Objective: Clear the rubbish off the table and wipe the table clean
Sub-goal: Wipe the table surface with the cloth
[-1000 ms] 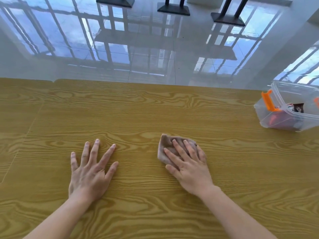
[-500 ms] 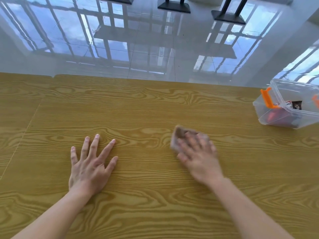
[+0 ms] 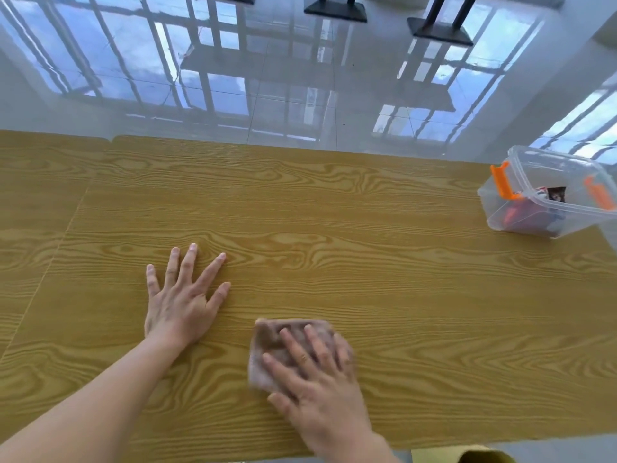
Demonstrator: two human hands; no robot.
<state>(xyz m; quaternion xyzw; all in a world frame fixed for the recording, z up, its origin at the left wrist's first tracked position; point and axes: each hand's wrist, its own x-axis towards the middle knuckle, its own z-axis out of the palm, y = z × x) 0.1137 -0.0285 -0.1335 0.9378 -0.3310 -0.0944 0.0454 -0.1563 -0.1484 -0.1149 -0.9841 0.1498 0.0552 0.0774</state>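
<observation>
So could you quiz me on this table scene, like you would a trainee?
1. True or false: the left hand lies flat on the table.
2. What does the right hand press down on?
A. a sponge
B. a cloth
C. a box lid
3. Fill in: the rubbish sits in the clear ___ with orange clips.

Key: 1 true; 2 B; 3 box.
</observation>
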